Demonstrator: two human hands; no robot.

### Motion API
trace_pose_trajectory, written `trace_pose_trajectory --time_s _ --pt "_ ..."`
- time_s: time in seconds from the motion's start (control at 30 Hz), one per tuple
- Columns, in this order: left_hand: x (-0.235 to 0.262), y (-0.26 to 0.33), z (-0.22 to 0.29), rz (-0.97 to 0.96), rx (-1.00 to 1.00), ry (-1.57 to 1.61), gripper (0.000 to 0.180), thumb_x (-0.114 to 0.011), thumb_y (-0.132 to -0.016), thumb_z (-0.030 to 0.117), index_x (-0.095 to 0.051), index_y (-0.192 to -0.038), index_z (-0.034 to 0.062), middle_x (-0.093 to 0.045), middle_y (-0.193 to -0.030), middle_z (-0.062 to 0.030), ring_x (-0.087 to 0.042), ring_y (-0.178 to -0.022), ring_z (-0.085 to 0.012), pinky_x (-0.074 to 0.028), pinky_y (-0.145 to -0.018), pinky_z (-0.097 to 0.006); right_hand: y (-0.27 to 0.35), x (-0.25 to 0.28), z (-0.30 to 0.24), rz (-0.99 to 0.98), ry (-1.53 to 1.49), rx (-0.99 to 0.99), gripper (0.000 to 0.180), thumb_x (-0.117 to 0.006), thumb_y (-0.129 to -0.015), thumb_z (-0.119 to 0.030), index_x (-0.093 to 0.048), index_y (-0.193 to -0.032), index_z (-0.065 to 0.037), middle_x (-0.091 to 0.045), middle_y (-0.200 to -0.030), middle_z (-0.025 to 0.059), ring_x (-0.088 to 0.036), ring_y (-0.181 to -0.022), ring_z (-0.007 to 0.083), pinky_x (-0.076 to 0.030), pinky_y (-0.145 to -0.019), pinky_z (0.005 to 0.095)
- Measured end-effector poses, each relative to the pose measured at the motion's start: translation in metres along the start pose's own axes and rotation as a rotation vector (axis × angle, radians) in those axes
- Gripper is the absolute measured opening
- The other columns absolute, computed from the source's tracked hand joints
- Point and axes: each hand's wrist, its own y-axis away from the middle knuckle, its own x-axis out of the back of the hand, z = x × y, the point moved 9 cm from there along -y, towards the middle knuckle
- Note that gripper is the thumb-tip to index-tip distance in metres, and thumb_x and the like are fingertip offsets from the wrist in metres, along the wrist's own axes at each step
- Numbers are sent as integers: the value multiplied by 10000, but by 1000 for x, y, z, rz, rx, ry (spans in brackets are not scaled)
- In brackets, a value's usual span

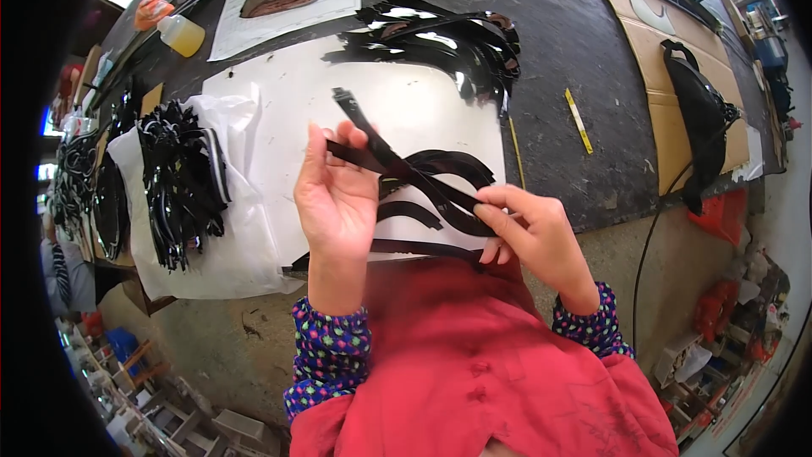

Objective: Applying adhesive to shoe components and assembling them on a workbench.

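My left hand point(338, 203), palm turned up, has a long black strip point(376, 142) between its fingers; one end of the strip sticks up past them. Toward the strip's other end, my right hand point(531, 233) pinches it between thumb and fingers. The strips cross between my hands, so I cannot tell how many I hold. Under them on a white board point(279, 101) lie curved black strips point(410, 210) and, by the near edge, a long dark one point(423, 248). A glossy pile of black strips point(440, 38) lies at the board's far edge.
On the left, a bundle of black strips point(179, 178) rests on white sheeting point(241, 245). Behind it stands a bottle of yellow liquid point(181, 35). To the right are a thin yellow tool point(578, 121), cardboard point(630, 25), a curved black piece point(698, 110) and a hanging cable point(644, 267).
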Motion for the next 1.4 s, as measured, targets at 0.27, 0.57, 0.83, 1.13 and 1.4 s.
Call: trace_pose_trajectory --time_s 0.27,0.57,0.83,1.13,1.4 --pt "64 -27 110 223 -478 -261 147 -612 -1016 179 -651 -1087 56 -701 -1144 -78 -642 -1103 -184 -474 -1005 -322 -61 -31 26 -172 -185 -185 261 -547 -1045 -149 -601 -1219 38 -711 -825 99 -613 -485 86 -442 -409 203" --pt "11 17 96 349 -515 -1826 278 -693 -897 114 -659 -1172 93 -640 -1220 -69 -541 -1195 -251 -374 -1065 -422 -30 -8 2 -301 -128 -120 266 -607 -946 -7 -675 -1202 25 -763 -911 100 -488 -512 11 -358 -458 170" --pt "-18 -7 24 -51 -628 -2139 239 -747 -855 117 -673 -1081 101 -644 -1088 -45 -561 -1078 -248 -404 -937 -387 -28 -12 -20 -308 -882 314 613 -473 -715 154 -531 -1325 150 -673 -1157 287 -689 -960 262 -578 -817 318" --pt "-16 -34 11 -110 -490 -2160 246 -784 -790 93 -575 -920 109 -630 -880 -32 -587 -919 -252 -381 -882 -411 -49 33 18 382 -673 242 198 -644 -1009 -103 -708 -1146 26 -710 -998 57 -552 -729 49 -445 -671 194" --pt "-51 -42 -6 -256 -118 -1592 199 -693 -917 36 -638 -1108 47 -711 -900 -58 -670 -846 -129 -509 -796 -274 -48 29 22 307 -796 238 178 -527 -1077 -166 -614 -1100 -12 -693 -1018 108 -595 -736 87 -505 -672 210"
